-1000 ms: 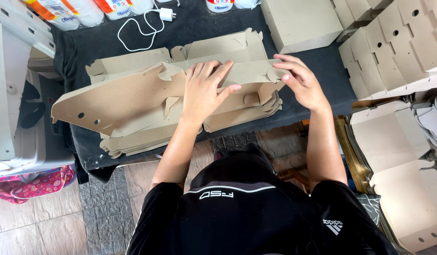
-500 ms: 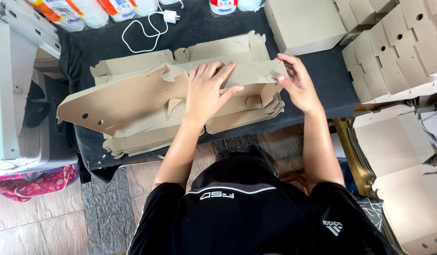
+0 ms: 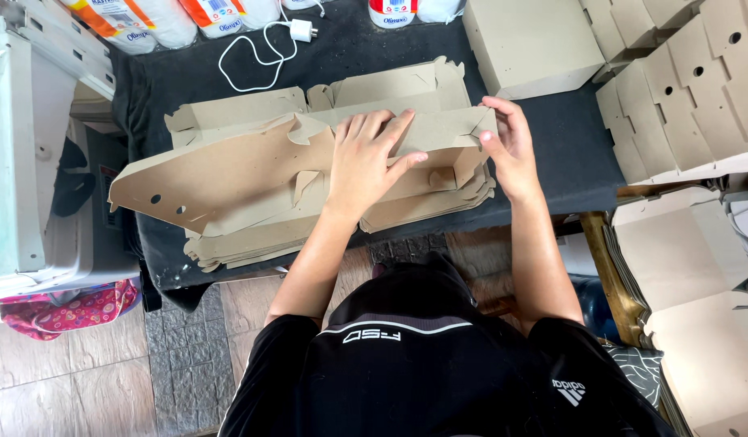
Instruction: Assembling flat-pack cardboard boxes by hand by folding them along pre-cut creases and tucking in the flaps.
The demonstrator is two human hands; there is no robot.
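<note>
Item: flat brown die-cut cardboard box blank (image 3: 228, 174), topmost on a stack on the black-covered table (image 3: 568, 154); long axis runs left to right. Left hand (image 3: 366, 158) pressed flat mid-panel, grasping nothing; right hand (image 3: 510, 146) pinches the folded-up right end flap. Punched holes at the left end

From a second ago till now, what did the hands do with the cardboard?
The right hand slid in along the top cardboard blank and now pinches its folded end flap. The left hand stayed pressed flat on the blank. The stack of blanks and the white cable kept their places.
</note>
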